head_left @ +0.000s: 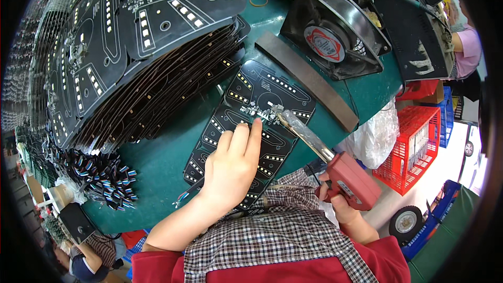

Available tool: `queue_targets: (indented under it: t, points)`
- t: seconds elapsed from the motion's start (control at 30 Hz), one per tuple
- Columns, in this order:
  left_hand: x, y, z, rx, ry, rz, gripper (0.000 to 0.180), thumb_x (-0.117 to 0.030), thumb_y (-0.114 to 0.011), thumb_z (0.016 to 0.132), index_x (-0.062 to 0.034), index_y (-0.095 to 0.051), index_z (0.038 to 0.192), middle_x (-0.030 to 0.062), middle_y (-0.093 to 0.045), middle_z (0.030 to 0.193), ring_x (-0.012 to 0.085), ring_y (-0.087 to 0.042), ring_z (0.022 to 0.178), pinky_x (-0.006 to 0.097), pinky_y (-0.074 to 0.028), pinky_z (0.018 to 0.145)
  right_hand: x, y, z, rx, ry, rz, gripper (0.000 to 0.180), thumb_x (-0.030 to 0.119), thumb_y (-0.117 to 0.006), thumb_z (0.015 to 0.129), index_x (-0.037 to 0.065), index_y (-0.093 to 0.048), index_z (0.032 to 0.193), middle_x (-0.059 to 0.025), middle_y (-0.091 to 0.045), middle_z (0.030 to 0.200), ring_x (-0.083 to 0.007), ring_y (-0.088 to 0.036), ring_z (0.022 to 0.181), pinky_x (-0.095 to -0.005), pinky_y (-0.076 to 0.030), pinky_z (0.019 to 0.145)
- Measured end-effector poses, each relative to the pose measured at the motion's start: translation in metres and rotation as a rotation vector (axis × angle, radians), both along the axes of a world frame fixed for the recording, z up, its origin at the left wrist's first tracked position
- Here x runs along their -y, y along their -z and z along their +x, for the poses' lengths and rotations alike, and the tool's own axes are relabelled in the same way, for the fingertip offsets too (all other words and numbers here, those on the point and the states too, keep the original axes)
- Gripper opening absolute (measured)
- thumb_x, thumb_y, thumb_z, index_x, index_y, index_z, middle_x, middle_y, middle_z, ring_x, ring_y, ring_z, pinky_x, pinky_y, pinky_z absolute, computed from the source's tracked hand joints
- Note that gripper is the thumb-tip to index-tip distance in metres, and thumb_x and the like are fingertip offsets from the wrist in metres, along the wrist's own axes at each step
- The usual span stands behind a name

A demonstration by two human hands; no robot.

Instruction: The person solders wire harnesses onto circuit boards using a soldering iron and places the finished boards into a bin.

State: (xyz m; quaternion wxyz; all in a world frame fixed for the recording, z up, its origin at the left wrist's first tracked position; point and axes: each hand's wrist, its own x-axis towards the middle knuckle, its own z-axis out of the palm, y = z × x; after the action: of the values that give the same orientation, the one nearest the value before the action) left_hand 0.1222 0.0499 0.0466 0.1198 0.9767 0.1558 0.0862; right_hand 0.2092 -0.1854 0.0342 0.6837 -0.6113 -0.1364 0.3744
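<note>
A black circuit board point(275, 160) with rows of small yellow-white LEDs lies on the green table, close in front of me. My left hand point(230, 165) rests on it, fingers bent together, the index fingertip against the cluster of silvery components point(262, 112) near its middle. Whatever those fingertips hold is hidden. A thin cable with coloured bare ends point(182, 197) sticks out beside my left wrist. My right hand point(341, 208) is closed around the handle of a red soldering gun point(353, 181). Its long metal tip reaches the component cluster, just right of my left index finger.
A tall stack of similar boards point(157, 68) fills the left side, with a bundle of black cables point(102, 178) below it. Beyond my board lie a dark bar point(309, 81) and a black fan point(335, 36). Red crates point(406, 152) and a plastic bag point(374, 136) are at right.
</note>
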Motion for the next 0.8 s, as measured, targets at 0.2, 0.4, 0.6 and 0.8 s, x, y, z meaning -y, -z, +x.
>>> queue_targets:
  t: [0.2,0.4,0.6,0.8]
  points:
    - [-0.002,0.007,-0.002,0.080,0.019,-0.011,0.048,-0.002,-0.058,0.065,0.0009,-0.057,0.114,0.0071,-0.048,0.085,0.0162,-0.053,0.070,0.023,-0.051,0.053,-0.005,-0.001,0.002,0.044,-0.036,-0.032,0.073,0.015,-0.072,0.076,-0.008,-0.034,0.133,-0.0163,-0.063,0.100,-0.0117,-0.059,0.065,-0.0217,-0.046,0.058]
    - [0.000,0.009,-0.002,0.070,-0.017,-0.080,0.045,0.000,-0.058,0.069,0.0000,-0.056,0.114,0.0081,-0.046,0.087,0.0180,-0.056,0.067,0.025,-0.052,0.052,-0.004,-0.002,0.003,0.032,-0.070,-0.107,0.072,0.017,-0.073,0.076,-0.008,-0.036,0.132,-0.0160,-0.064,0.100,-0.0135,-0.061,0.069,-0.0238,-0.048,0.061]
    - [-0.001,0.012,-0.005,0.094,-0.041,-0.187,0.045,0.001,-0.059,0.071,-0.0011,-0.056,0.116,0.0085,-0.045,0.087,0.0192,-0.058,0.067,0.028,-0.052,0.051,-0.001,-0.001,0.004,0.179,-0.079,-0.176,0.067,0.026,-0.071,0.078,-0.008,-0.042,0.127,-0.0120,-0.066,0.096,-0.0147,-0.062,0.075,-0.0270,-0.048,0.073]
    - [-0.001,0.011,-0.003,0.095,-0.040,-0.166,0.046,0.000,-0.058,0.070,-0.0011,-0.055,0.116,0.0078,-0.043,0.084,0.0182,-0.056,0.066,0.027,-0.051,0.051,-0.004,-0.007,0.006,0.096,-0.078,-0.169,0.065,0.027,-0.070,0.078,-0.009,-0.043,0.126,-0.0108,-0.066,0.096,-0.0167,-0.063,0.081,-0.0299,-0.047,0.081]
